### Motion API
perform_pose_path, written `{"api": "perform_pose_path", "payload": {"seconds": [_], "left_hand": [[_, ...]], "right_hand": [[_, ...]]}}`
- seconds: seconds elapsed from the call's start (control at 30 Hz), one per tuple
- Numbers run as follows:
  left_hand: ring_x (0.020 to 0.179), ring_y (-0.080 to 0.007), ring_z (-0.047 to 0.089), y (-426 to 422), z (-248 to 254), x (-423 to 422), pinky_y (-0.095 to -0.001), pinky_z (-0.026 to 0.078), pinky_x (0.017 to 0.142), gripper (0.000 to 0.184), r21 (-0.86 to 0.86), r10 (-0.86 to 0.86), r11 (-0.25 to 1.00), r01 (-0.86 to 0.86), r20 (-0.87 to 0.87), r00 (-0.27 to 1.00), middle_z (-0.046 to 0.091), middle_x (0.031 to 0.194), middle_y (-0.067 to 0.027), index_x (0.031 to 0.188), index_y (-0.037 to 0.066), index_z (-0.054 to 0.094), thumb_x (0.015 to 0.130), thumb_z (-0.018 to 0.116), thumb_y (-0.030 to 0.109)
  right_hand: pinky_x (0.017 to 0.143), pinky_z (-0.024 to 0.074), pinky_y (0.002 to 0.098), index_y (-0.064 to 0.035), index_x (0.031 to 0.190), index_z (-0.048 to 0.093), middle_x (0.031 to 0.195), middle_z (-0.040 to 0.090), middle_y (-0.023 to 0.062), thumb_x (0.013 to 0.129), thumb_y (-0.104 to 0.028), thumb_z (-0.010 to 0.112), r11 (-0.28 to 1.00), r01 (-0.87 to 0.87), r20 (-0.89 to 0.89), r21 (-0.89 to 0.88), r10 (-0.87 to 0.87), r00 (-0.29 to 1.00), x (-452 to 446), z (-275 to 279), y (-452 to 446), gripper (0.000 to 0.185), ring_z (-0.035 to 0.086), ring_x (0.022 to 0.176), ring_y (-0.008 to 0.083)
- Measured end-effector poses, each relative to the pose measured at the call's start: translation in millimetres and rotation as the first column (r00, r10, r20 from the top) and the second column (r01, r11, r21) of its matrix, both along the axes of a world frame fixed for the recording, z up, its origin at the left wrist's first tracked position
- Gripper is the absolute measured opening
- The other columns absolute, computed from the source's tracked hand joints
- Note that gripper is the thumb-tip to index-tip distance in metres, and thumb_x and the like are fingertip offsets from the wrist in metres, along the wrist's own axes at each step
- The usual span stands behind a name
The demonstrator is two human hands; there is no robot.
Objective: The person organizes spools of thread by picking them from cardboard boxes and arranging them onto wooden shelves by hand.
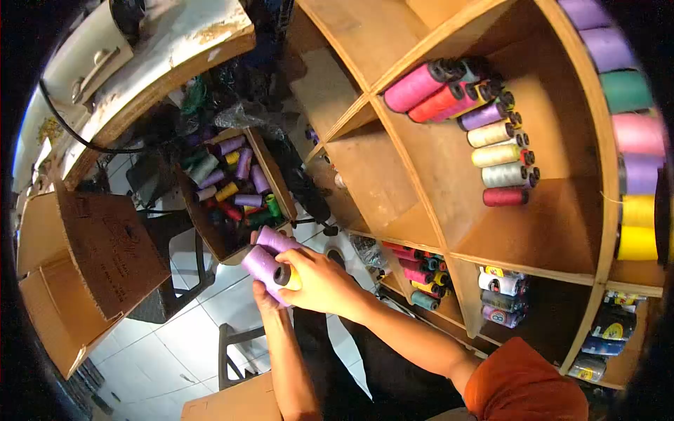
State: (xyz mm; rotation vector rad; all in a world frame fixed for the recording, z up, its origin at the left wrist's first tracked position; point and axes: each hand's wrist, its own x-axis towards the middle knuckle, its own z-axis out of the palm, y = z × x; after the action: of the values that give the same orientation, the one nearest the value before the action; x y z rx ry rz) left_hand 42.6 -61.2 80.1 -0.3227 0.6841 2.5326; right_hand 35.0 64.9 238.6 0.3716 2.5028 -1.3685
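Several thread spools are held between my two hands near the middle of the view. My left hand (268, 298) is under and behind a purple spool (260, 264), its fingers partly hidden by the spools. My right hand (317, 281) wraps round a yellow spool (293, 279) from the right side. Another purple spool (276, 241) lies just beyond, against the first. Behind my hands, an open cardboard box (272, 168) holds loose spools, many of them purple, with yellow, red, green and grey ones.
A wooden shelf unit (414, 168) fills the right side, with rows of coloured spools (504, 196) in its compartments. An open carton (105, 245) stands at left below a worn table (203, 42). A dark stool (189, 281) stands on the tiled floor.
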Motion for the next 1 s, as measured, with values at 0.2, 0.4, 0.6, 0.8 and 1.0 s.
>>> {"api": "perform_pose_path", "payload": {"seconds": [0.2, 0.4, 0.6, 0.8, 1.0], "left_hand": [[0.117, -0.0318, 0.050, 10.9, 56.0, -14.6, -0.0470, 0.042, 0.100, 0.099, 0.186, -0.145, 0.972, 0.140, 0.012, 0.989, 0.048, 0.128, -0.0163, 0.135, 0.005, 0.033, 0.061, 0.079, 0.052], [0.118, -0.0326, 0.048, 13.9, 80.2, -21.4, -0.0486, 0.044, 0.098, 0.104, 0.235, -0.170, 0.957, 0.170, -0.020, 0.985, 0.046, 0.129, -0.0176, 0.137, 0.003, 0.028, 0.061, 0.079, 0.053], [0.119, -0.0336, 0.048, 16.8, 91.3, -18.0, -0.0492, 0.044, 0.097, 0.104, 0.167, -0.166, 0.972, 0.166, -0.015, 0.986, 0.046, 0.129, -0.0183, 0.137, 0.003, 0.029, 0.061, 0.079, 0.053], [0.119, -0.0329, 0.048, 13.1, 82.1, -7.5, -0.0480, 0.043, 0.098, 0.104, 0.159, -0.137, 0.978, 0.136, -0.004, 0.991, 0.046, 0.129, -0.0170, 0.138, 0.003, 0.028, 0.061, 0.079, 0.051], [0.117, -0.0340, 0.049, 11.9, 75.6, 1.0, -0.0489, 0.041, 0.099, 0.103, 0.167, -0.119, 0.979, 0.118, -0.006, 0.993, 0.047, 0.128, -0.0171, 0.142, 0.011, 0.025, 0.062, 0.081, 0.042]], "right_hand": [[0.077, 0.0475, 0.0287, -0.0075, 0.094, 0.056, 0.089, 0.060, 0.0031, 0.074, -0.003, 0.074, 0.824, 0.470, -0.287, -0.317, -0.555, 0.781, 10.0, 42.5, 42.0, 0.027, 0.058, 0.086, 0.0144], [0.078, 0.0460, 0.0363, -0.0114, 0.127, 0.048, 0.109, 0.057, 0.0020, 0.084, -0.032, 0.068, 0.479, 0.858, -0.467, -0.186, -0.811, 0.352, 4.9, 60.1, 214.5, 0.051, 0.055, 0.095, 0.0151], [0.079, 0.0474, 0.0319, -0.0001, 0.110, 0.056, 0.103, 0.062, 0.0055, 0.076, -0.018, 0.077, 0.291, 0.949, -0.638, -0.122, -0.755, 0.150, -30.2, 20.4, 318.3, 0.043, 0.059, 0.089, 0.0168], [0.087, 0.0450, 0.0287, 0.0048, 0.105, 0.058, 0.105, 0.064, 0.0092, 0.073, 0.005, 0.071, 0.347, 0.933, -0.506, -0.099, -0.824, 0.253, -30.9, -14.3, 341.0, 0.035, 0.061, 0.093, 0.0179], [0.080, 0.0456, 0.0330, 0.0016, 0.094, 0.058, 0.088, 0.064, 0.0087, 0.068, -0.014, 0.080, 0.313, 0.950, -0.689, 0.005, -0.687, 0.230, -15.1, -34.3, 339.6, 0.037, 0.060, 0.083, 0.0213]]}}
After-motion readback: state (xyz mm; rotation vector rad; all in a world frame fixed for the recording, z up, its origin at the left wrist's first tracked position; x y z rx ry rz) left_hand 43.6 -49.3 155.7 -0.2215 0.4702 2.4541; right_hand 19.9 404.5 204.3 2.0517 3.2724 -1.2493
